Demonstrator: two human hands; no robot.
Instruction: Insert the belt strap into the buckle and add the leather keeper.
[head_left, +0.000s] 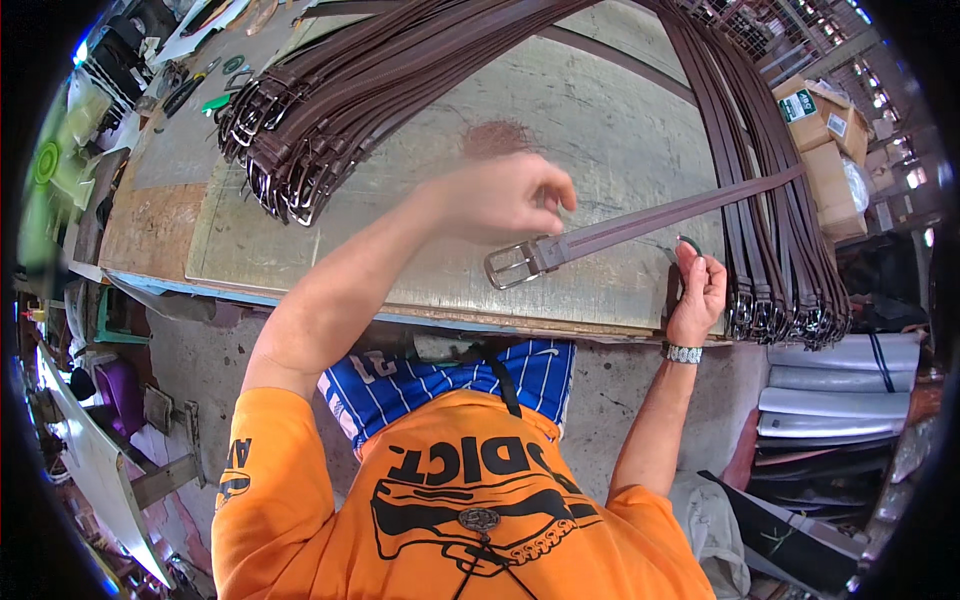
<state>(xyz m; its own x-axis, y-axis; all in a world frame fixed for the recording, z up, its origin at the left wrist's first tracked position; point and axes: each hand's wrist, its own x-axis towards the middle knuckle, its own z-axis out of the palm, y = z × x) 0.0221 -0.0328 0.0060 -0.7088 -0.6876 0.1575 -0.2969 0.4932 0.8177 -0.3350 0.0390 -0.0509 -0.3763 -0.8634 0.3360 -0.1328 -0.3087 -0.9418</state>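
Observation:
A brown leather belt (640,220) lies slantwise over the worktable, its silver buckle (514,266) toward me and its far end over the right-hand pile. Just above the buckle is my left hand (510,195), blurred by motion. Its fingers look bent, but whether they hold anything I cannot tell. To the right of the belt, near the table's front edge, my right hand (700,290) is closed on a small dark green curved piece (690,243), whose kind I cannot make out. A metal watch is on that wrist.
Brown buckled belts lie in a thick bundle (330,110) at the back left and another (770,240) along the right. Hand tools (185,92) lie at the table's (400,240) far left. Cardboard boxes (825,150) and rolled sheets (840,380) stand at the right.

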